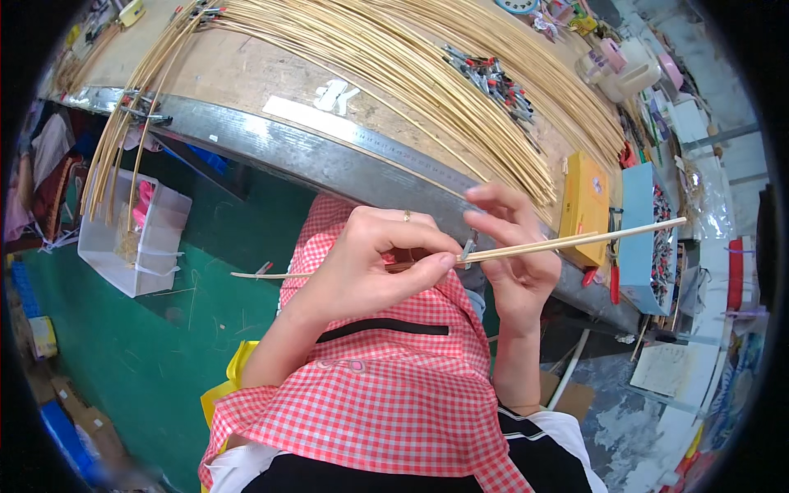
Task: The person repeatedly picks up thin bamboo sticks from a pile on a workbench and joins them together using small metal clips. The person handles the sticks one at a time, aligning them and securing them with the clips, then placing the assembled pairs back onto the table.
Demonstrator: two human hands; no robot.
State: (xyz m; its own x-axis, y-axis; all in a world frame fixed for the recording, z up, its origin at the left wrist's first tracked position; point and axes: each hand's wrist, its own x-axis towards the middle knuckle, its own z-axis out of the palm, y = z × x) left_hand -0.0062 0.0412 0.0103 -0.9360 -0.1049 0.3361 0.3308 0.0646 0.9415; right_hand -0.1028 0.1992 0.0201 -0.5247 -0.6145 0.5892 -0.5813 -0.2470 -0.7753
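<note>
Thin bamboo strips [625,232], overlapped lengthwise, cross in front of me above my red-and-white checked apron. My left hand [382,255] pinches them between thumb and fingers near their middle. Right beside that thumb a small metal clip [468,249] sits on the strips. My right hand [522,267] is just beyond the clip, its upper fingers stretched out and apart, with the strips running across it. Its thumb is partly hidden, and whether it touches the clip is unclear. Another small clip [264,268] is on the strips toward their left end [242,275].
A metal-edged workbench [246,127] bears long bamboo strips [394,62], a pile of clips [497,86], a steel ruler [362,135] and a white cut-out piece [333,97]. At right stand a yellow box [583,205] and a blue box [639,246] of clips. A white bin [156,238] stands left.
</note>
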